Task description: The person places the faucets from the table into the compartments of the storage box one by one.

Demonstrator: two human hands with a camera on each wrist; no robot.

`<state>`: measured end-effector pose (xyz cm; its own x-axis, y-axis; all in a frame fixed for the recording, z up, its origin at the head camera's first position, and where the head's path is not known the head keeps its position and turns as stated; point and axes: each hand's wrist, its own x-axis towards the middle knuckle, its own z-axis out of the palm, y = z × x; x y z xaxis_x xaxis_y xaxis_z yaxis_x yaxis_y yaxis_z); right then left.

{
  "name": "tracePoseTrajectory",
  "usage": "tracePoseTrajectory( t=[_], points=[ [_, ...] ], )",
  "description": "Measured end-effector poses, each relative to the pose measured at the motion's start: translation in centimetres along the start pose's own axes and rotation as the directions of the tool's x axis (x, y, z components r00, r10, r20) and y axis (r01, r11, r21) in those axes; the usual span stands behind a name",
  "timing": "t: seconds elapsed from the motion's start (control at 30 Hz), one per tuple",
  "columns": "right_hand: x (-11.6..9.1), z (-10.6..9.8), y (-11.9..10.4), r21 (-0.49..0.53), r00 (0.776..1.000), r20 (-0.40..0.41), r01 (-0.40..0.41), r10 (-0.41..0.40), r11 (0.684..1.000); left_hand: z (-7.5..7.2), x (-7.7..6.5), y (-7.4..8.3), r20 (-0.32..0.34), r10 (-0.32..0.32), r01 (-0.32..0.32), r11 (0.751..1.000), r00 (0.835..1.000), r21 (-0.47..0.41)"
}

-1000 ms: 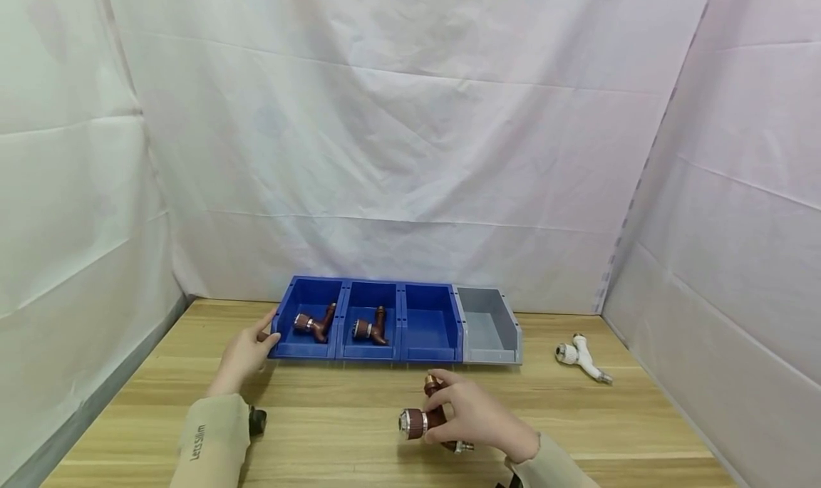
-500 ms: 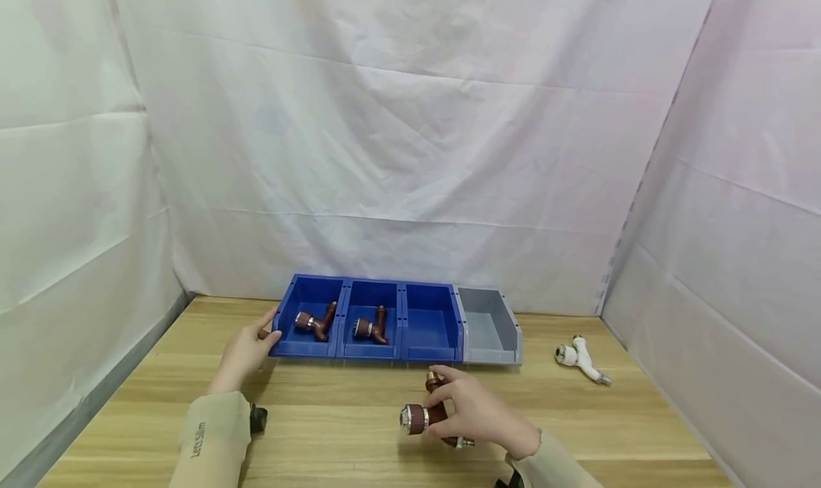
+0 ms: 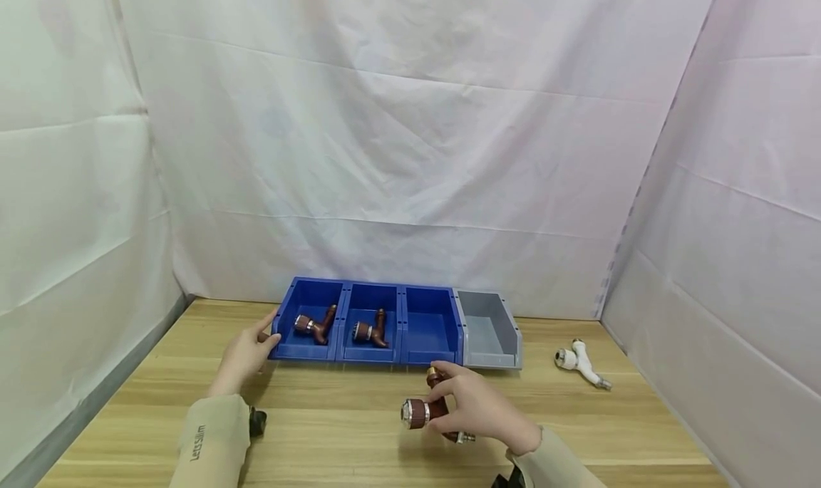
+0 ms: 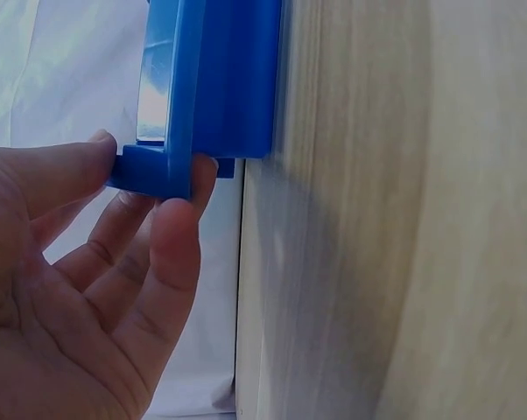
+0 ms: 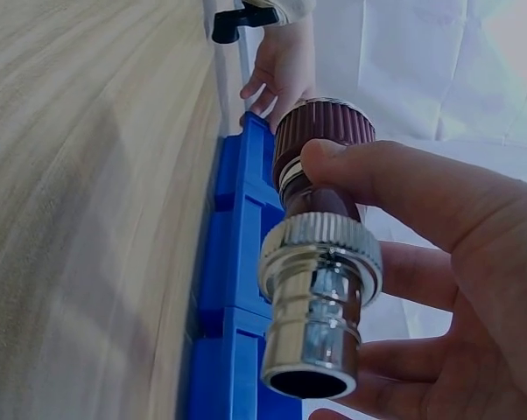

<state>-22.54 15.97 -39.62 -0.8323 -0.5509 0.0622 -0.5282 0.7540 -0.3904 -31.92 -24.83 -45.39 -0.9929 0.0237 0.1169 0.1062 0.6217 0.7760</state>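
Pinching a tap [image 5: 323,249] over the desk [image 3: 333,417], the right grip [image 3: 477,406] may drop it if its knob [image 3: 417,414] twists; the left grip [image 3: 242,356] pinches a bin [image 3: 301,351] near the back edge.

Brown tap [image 3: 417,414] partly behind fingers [image 3: 447,387]

Diffuse light (soft shadows across the table [image 4: 404,210]).

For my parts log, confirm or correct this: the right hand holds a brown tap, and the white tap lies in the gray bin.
Wrong on one point: the white tap lies on the table, right of the gray bin, as the head view shows. The right hand does hold a brown tap.
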Motion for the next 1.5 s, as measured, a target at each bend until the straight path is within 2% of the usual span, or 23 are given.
tracePoseTrajectory(
  t=[0.47,0.83,1.27,1.5],
  points=[
    [0.5,-1.0,0.1,0.009,1.000,-0.006,-0.004,0.004,1.000,-0.2,0.0,0.1,0.010,-0.005,0.005,1.000,1.000,-0.001],
    [0.6,-0.7,0.4,0.026,1.000,0.016,-0.014,0.013,1.000,-0.2,-0.4,-0.3,0.015,-0.027,0.026,1.000,1.000,0.009],
    [0.9,-1.3,0.5,0.043,1.000,0.015,-0.006,0.006,0.999,-0.2,-0.1,-0.1,-0.011,-0.016,0.016,1.000,1.000,0.008],
    [0.8,-1.4,0.5,0.052,1.000,0.005,-0.020,0.019,0.998,-0.1,-0.1,0.0,0.004,-0.001,0.001,1.000,1.000,0.006]
  ],
)
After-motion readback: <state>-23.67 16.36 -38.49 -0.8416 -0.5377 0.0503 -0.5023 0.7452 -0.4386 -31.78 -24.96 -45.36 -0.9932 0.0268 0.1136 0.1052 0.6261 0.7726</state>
